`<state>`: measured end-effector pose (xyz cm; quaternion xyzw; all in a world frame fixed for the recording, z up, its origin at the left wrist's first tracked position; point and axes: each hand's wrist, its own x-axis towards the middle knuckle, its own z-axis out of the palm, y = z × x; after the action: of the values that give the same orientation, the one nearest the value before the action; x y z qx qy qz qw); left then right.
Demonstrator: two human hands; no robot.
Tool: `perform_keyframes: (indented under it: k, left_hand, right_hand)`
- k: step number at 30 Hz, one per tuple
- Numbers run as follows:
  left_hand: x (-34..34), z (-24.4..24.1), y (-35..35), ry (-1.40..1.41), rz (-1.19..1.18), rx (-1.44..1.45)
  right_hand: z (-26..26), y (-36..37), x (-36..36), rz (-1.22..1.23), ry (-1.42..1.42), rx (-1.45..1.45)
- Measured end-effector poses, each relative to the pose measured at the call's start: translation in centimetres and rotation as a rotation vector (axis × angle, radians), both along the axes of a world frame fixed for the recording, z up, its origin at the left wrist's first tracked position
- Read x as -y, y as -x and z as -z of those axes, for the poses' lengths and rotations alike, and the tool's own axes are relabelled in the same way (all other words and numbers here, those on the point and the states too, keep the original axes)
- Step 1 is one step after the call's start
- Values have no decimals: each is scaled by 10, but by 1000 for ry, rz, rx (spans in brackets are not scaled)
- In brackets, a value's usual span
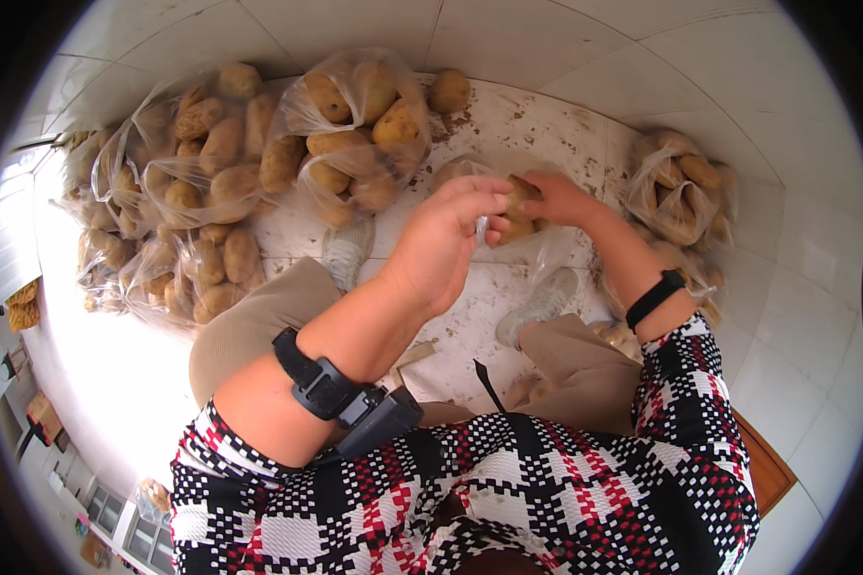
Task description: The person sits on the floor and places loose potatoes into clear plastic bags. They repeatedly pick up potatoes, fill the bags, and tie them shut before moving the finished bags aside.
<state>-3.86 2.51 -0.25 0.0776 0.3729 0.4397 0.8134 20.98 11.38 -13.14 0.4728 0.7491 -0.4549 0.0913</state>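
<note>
A clear plastic bag with a few potatoes in it stands on the floor between my feet. My left hand is at its near left side, fingers curled, with a twist of the bag's plastic held in them. From the right, my right hand reaches in at the bag's mouth, thumb and fingers around a potato. Part of the bag is hidden behind my left hand.
Filled potato bags crowd the left along the tiled wall. More potato bags stand at the right. A loose potato lies by the wall. My shoes flank the soil-specked floor.
</note>
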Motion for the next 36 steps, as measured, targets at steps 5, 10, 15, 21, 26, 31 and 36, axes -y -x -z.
perform_keyframes:
  k: [5,10,15,21,26,31,36]
  left_hand:
    - [-1,-2,7,20,42,-6]
    - [-4,3,14,-15,140,50]
    - [-7,0,21,-18,206,-1]
    - [-10,4,26,66,211,26]
    - [-12,2,27,63,235,4]
    - [-10,2,25,24,203,9]
    - [-7,13,23,9,93,71]
  right_hand:
    - [-13,22,-68,273,-16,1]
    - [48,77,-117,79,-413,71]
    - [130,138,-139,-205,-613,402]
    - [135,151,-132,-151,-603,544]
    - [154,112,-131,79,-280,442]
    - [131,85,-126,231,-213,409]
    - [39,50,-103,532,-8,-222]
